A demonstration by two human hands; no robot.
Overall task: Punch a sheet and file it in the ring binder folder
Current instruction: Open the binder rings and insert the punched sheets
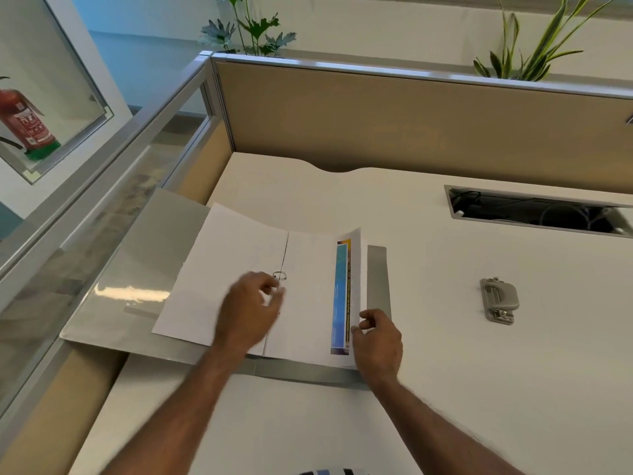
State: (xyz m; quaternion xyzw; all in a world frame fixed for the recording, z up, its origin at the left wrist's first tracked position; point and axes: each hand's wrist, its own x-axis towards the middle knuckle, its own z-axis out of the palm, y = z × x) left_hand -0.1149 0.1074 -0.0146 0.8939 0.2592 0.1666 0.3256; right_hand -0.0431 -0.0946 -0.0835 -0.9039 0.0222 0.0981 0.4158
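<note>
Right hand (378,344) pinches sheet (315,296) edge; blurred left hand (248,310) half hides ring (280,275).

Punch (499,301) right of binder (137,269) (on desk (445,389))

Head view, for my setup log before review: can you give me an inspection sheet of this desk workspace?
Surface: white desk.
Job's things: ring binder open flat at left, sheets on it; hole punch apart to the right.
Clutter: nothing seen.
Hands: left hand by the ring, blurred, grip unclear; right hand pinches the printed sheet at its right edge.
Cables: dark cables inside the desk slot.
Surroundings: beige partition, plants, fire extinguisher behind glass.
</note>
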